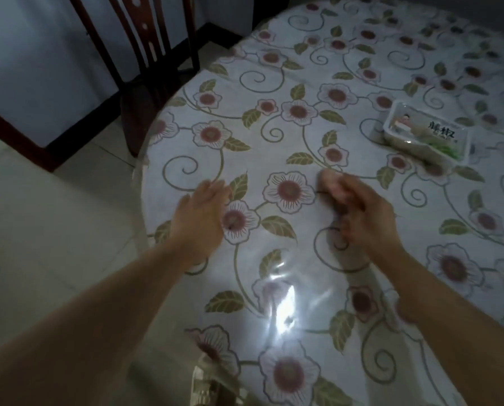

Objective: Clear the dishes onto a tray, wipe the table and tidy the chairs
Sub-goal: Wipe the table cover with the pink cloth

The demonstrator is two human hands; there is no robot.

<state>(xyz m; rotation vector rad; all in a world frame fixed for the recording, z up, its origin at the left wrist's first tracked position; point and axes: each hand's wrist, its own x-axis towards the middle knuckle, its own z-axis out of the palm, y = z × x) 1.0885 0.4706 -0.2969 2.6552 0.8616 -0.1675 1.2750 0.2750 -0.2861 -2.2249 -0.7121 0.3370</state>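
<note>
The table (318,136) shows no plates, bowls or tray in this view; the only loose thing on its flowered, plastic-covered cloth is 1 sealed food pack (426,136) lying toward the far right, well apart from both hands. Judging by that, the dish-clearing step looks close to done or is going on out of sight, and the person seems to be between steps, perhaps about to deal with the pack or start wiping. No cloth or wipe can be seen, so the next move probably calls for fetching 1, or for reaching forward and to the right to lift the pack off the table first. The 1 chair (145,54) in view stands at the far left edge of the table, its seat partly tucked beneath the rim, and may need straightening later. The left hand (201,215) is stretched over the near left part of the table with its fingers fairly straight and together, holding nothing; whether it touches the cloth cannot be told through the blur. The right hand (359,209) hovers over the middle with its fingers curled inward; it appears to hold nothing, though motion blur leaves that uncertain. Both forearms reach forward from the bottom corners of the view.
</note>
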